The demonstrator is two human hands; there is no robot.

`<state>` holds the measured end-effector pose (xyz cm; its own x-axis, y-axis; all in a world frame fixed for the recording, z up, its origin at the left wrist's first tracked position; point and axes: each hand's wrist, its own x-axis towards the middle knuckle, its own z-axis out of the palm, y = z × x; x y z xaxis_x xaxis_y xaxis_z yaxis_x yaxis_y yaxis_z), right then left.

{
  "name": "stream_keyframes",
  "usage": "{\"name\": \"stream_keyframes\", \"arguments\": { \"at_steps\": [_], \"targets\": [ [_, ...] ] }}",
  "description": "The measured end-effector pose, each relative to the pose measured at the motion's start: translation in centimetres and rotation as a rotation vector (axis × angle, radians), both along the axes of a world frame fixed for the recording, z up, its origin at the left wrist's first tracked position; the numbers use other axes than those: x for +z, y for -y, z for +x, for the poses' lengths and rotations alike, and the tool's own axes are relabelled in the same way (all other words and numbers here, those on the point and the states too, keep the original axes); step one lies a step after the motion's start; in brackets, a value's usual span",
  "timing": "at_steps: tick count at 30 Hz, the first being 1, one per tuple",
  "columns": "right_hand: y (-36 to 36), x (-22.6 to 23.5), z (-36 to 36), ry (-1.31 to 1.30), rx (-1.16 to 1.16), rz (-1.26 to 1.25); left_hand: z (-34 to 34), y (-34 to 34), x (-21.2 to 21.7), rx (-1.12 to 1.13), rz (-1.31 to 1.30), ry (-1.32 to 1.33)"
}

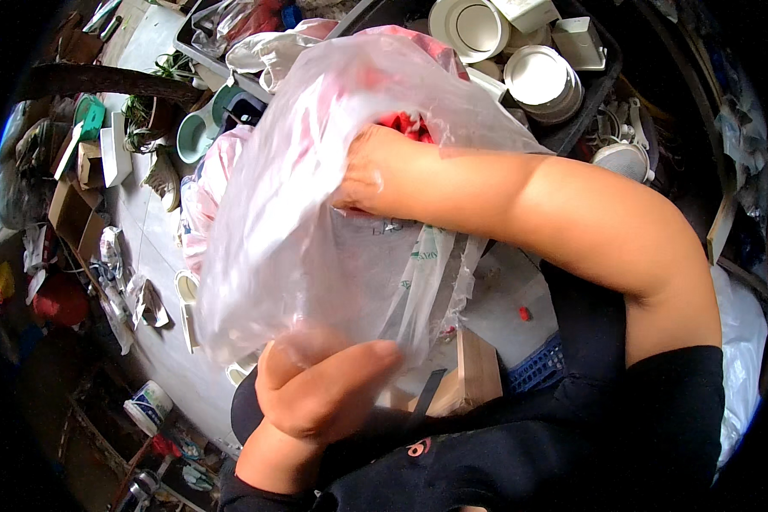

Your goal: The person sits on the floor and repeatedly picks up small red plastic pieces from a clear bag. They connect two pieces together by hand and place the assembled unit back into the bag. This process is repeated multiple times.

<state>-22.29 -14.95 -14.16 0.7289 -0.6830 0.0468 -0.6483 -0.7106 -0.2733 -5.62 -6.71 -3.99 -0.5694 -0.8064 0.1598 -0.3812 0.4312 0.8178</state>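
Gripping clear plastic bag [299, 213]: left hand [316, 392] fingers clenched on its bottom; right hand [375, 171] inside, grip unclear; cluttered grey worktable [158, 247].

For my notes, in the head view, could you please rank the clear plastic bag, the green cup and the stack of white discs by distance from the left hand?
1. clear plastic bag, gripped by the left hand.
2. green cup, upper left.
3. stack of white discs, top right.

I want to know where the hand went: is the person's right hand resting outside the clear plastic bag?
No: the right hand is pushed inside the clear plastic bag, seen through its film near red items.
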Motion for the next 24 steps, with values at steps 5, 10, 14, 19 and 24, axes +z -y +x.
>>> {"name": "stream_keyframes", "arguments": {
  "at_steps": [5, 10, 14, 19, 24],
  "targets": [
    [-0.1, 3.6, -4.2, 0.334, -0.314, -0.016, 1.1, -0.2, 0.4, 0.002, -0.067, 0.056],
    [1.0, 3.6, -5.0, 0.153, -0.298, 0.051, 1.2, -0.1, 0.3, 0.006, -0.042, 0.038],
    [0.4, 5.1, -3.2, -0.037, -0.166, -0.645, 0.5, -0.2, 0.8, 0.047, -0.004, -0.004],
    [1.3, 6.3, 0.2, -0.546, 0.187, 0.198, 0.5, -0.3, 1.0, 0.031, 0.073, -0.022],
    [-1.6, -0.4, -1.4, 0.253, -0.089, 0.229, 0.1, -0.5, -0.3, 0.015, -0.016, 0.062]
  ]
}}
